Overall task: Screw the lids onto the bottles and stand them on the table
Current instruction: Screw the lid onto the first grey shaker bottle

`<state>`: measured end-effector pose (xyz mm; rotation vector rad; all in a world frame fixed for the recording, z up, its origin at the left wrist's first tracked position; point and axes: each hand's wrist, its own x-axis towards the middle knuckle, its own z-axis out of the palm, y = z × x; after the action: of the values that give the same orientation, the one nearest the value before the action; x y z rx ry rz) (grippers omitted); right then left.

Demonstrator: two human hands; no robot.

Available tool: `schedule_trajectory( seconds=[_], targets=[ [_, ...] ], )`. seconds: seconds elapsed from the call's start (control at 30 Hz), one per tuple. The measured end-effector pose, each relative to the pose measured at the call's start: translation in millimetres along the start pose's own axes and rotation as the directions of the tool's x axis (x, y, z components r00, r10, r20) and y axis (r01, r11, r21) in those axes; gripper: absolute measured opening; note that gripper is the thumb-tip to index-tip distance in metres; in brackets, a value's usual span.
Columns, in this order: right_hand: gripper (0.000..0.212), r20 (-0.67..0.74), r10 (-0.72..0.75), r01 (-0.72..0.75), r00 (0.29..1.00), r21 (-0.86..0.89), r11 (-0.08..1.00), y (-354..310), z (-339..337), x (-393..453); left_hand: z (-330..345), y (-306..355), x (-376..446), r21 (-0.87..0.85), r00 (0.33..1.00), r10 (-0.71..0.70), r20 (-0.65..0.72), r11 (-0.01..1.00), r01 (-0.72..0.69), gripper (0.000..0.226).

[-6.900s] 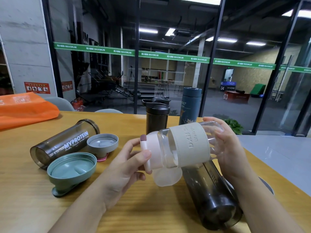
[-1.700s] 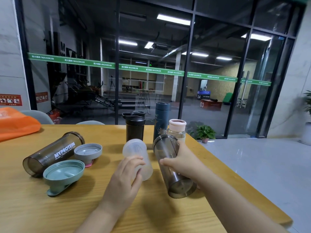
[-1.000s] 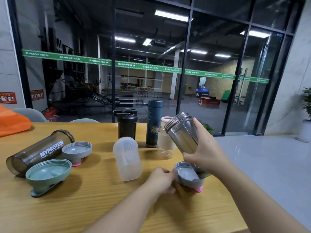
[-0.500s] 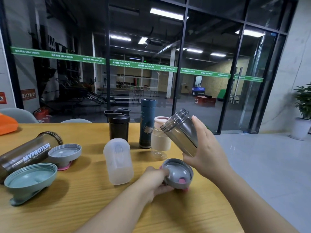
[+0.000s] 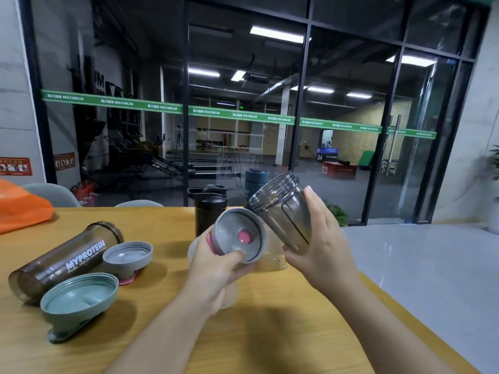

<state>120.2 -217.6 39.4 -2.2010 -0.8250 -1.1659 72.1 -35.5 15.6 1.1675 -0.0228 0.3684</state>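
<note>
my right hand (image 5: 321,249) grips the smoky bottle (image 5: 280,211) above the tabletop (image 5: 270,333), tilted with its open threaded mouth up and to the left. my left hand (image 5: 213,273) pinches the grey lid (image 5: 239,238) just beside that mouth, hollow side toward me. the myprotein bottle (image 5: 64,260) lies near the left edge, with a second grey lid (image 5: 127,256) and a green lid (image 5: 78,298) beside it.

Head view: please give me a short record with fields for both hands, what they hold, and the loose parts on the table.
left hand: holds grey lid, inside facing camera
right hand: holds smoky bottle, tilted, mouth open
lid on bottle: not yet
lying on table: MYPROTEIN bottle, no lid
loose lids: second grey lid, green lid
</note>
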Motion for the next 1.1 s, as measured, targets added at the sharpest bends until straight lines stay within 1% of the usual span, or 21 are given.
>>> schedule_trajectory(
  seconds=[0.1,0.17,0.23,0.33,0.43,0.53,0.57,0.63,0.77,0.87,0.97,1.1],
  targets=[
    [0.107,-0.011,-0.001,0.001,1.000,0.025,1.000,-12,19,3,-16,9,-2,-0.033,0.991,0.115,-0.065,0.993,-0.118,0.062],
    [0.107,-0.033,0.026,-0.024,0.999,0.055,0.998,-22,33,2,-24,14,-3,-0.031,0.974,0.187,-0.128,0.981,-0.192,0.061],
    [0.107,-0.057,0.056,-0.052,0.997,0.068,0.996,-33,46,1,-35,18,-3,0.040,0.945,0.270,-0.188,0.963,-0.267,0.064],
    [0.106,-0.111,0.057,-0.047,0.992,0.089,0.995,-44,63,-2,-49,21,-2,0.173,0.892,0.392,-0.225,0.917,-0.360,0.064],
    [0.108,-0.148,0.021,-0.005,0.989,0.103,0.995,-49,77,-6,-61,22,-3,0.169,0.883,0.408,-0.231,0.911,-0.377,0.048],
    [0.106,-0.171,-0.053,0.069,0.984,0.092,0.993,-48,87,-11,-68,20,-3,0.051,0.903,0.339,-0.263,0.940,-0.338,0.021],
    [0.106,-0.171,-0.072,0.088,0.983,0.092,0.992,-47,89,-13,-70,20,-2,0.023,0.910,0.309,-0.276,0.949,-0.316,0.020],
    [0.107,-0.151,-0.099,0.112,0.984,0.084,0.990,-44,93,-16,-72,17,-1,0.001,0.926,0.273,-0.260,0.959,-0.283,0.026],
    [0.111,-0.123,-0.145,0.149,0.982,0.023,0.989,-41,91,-20,-75,14,-2,-0.031,0.947,0.259,-0.192,0.962,-0.270,0.040],
    [0.112,-0.121,-0.186,0.186,0.975,-0.013,0.982,-43,89,-20,-75,13,-3,-0.024,0.951,0.264,-0.161,0.962,-0.271,0.064],
    [0.111,-0.103,-0.221,0.221,0.970,-0.010,0.975,-47,91,-21,-76,13,-3,-0.012,0.953,0.277,-0.122,0.960,-0.280,0.086],
    [0.108,-0.066,-0.247,0.246,0.967,-0.022,0.969,-50,94,-24,-82,11,0,0.038,0.950,0.304,-0.066,0.952,-0.303,0.091]
  ],
)
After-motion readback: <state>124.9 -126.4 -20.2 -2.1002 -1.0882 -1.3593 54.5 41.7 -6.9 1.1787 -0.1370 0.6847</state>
